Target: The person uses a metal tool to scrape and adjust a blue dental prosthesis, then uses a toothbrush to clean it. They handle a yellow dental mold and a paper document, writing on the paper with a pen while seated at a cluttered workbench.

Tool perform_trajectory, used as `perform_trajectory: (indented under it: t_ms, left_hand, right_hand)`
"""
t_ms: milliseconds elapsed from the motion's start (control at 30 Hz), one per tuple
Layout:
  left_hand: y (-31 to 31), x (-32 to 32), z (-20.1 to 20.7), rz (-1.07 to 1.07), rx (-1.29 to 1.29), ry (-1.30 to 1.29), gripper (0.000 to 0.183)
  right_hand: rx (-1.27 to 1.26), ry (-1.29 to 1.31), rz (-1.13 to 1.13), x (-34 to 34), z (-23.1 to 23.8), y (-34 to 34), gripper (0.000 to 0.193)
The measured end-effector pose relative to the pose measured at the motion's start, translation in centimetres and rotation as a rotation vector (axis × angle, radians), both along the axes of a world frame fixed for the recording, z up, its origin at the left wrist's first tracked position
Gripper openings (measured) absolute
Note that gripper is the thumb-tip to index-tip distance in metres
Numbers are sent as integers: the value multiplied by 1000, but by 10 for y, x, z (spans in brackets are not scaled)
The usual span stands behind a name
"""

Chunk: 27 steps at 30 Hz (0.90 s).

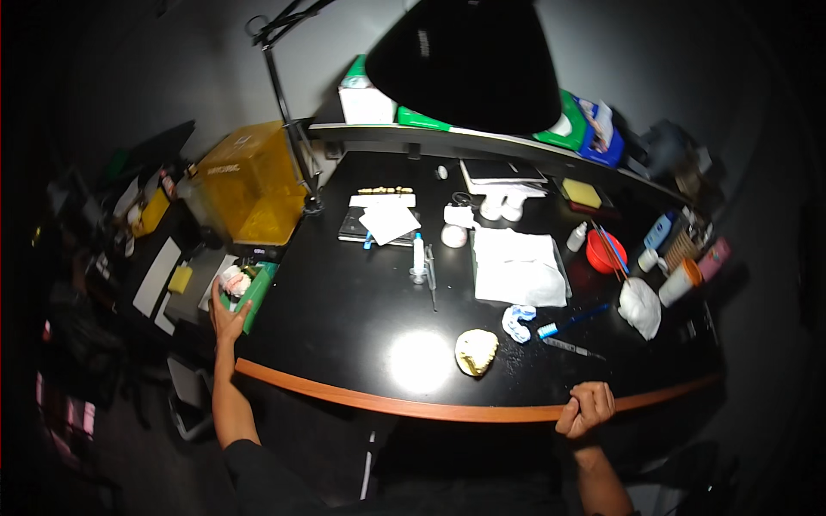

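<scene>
Apparently, the reach to the left is done: the left hand (228,322) is at the green box (258,297) beside the bench (344,310), thumb and fingers spread around its near end. Whether they grip it or merely touch, I cannot tell. A pink-and-white object (235,280) sits at the box, too small to make out. The right hand (588,408) rests at the bench's front edge, fingers curled into a loose fist — nothing shows in it. The yellow teeth model (476,353), blue-and-white mould (518,324) and toothbrush (552,328) lie unheld — how much work remains on them cannot be judged.
</scene>
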State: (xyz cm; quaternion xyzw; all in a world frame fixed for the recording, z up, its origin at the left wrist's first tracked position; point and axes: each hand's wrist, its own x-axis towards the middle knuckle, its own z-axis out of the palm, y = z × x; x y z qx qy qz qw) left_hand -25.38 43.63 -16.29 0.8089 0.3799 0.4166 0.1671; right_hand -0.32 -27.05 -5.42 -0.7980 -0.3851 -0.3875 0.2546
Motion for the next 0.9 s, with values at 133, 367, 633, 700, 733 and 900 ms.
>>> perform_trajectory:
  t_ms: [133,367,633,700,733,900]
  left_hand:
    - [-12,0,49,3,4,15,95]
    - [-76,-22,162,-70,137,-48,90]
    - [-167,31,248,-466,104,-249,84]
    - [-205,60,264,-556,56,-287,84]
    - [-222,78,271,-595,37,-289,83]
    - [-302,192,290,-718,71,-250,77]
  right_hand:
    - [20,6,-11,-2,8,-2,9]
    - [-1,71,-49,-9,12,-8,3]
    - [63,170,-52,-13,20,-10,2]
    - [98,155,-25,-9,21,-8,2]
    - [113,137,-5,-10,22,-8,5]
    - [147,159,-27,-9,21,-17,7]
